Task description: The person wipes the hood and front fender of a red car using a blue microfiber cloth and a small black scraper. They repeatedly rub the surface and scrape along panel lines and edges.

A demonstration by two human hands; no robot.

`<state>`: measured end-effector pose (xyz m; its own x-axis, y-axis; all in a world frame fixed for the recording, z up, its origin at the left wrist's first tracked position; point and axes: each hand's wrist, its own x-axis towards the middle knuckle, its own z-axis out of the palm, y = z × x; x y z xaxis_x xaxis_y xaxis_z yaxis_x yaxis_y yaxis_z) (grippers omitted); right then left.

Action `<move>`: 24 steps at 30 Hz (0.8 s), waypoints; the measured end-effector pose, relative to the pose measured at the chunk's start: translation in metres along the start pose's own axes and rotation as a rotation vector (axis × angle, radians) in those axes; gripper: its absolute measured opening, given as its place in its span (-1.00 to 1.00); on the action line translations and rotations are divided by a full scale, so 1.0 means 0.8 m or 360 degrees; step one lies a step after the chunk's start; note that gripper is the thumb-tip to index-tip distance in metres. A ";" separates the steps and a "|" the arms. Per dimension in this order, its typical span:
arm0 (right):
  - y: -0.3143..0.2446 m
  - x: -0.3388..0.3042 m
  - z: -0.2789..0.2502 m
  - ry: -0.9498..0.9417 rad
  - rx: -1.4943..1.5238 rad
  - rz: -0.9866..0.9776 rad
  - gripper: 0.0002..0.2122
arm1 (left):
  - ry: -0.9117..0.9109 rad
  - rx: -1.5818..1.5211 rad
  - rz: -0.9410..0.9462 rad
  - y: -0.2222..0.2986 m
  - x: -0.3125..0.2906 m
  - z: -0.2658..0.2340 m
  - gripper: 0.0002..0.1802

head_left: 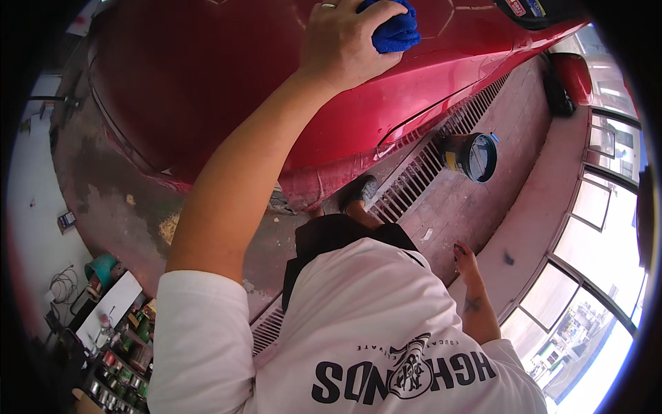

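My left hand (pixel 348 41) reaches up and forward, its fingers wrapped round a bunched blue cloth (pixel 398 29). The cloth rests against the glossy red car body (pixel 207 83), near a bend in the panel. Part of the hand is cut off by the upper edge of the picture. Low at my right side hangs my right hand (pixel 467 261), away from the car. Its fingers are loosely apart, with nothing visible in them.
A dark bucket (pixel 452 153) stands on the floor by a long metal drain grate (pixel 407 190), right of my feet. Cans and bottles (pixel 127 366) crowd the lower left near a teal container (pixel 101 269). Windows (pixel 552 293) line the right side.
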<state>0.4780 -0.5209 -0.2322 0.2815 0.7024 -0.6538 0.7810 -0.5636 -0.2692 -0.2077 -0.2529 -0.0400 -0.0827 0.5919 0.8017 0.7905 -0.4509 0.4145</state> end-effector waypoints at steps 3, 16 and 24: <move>0.009 0.060 0.030 0.0047 0.0049 -0.0291 -0.57 | -0.0018 0.0107 0.0092 0.003 0.005 0.002 -0.45; -0.046 0.136 0.070 0.0060 0.0407 -0.0193 -0.50 | -0.0282 0.0529 -0.0065 0.004 -0.006 0.009 -0.35; 0.019 -0.028 0.129 0.0428 0.0686 0.0253 -0.51 | -0.0695 0.0245 0.0104 -0.018 -0.006 -0.027 -0.25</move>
<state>0.4259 -0.5898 -0.2947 0.5546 0.6487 -0.5211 0.4333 -0.7598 -0.4847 -0.2315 -0.2636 -0.0408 0.2074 0.8062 0.5540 0.8690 -0.4119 0.2740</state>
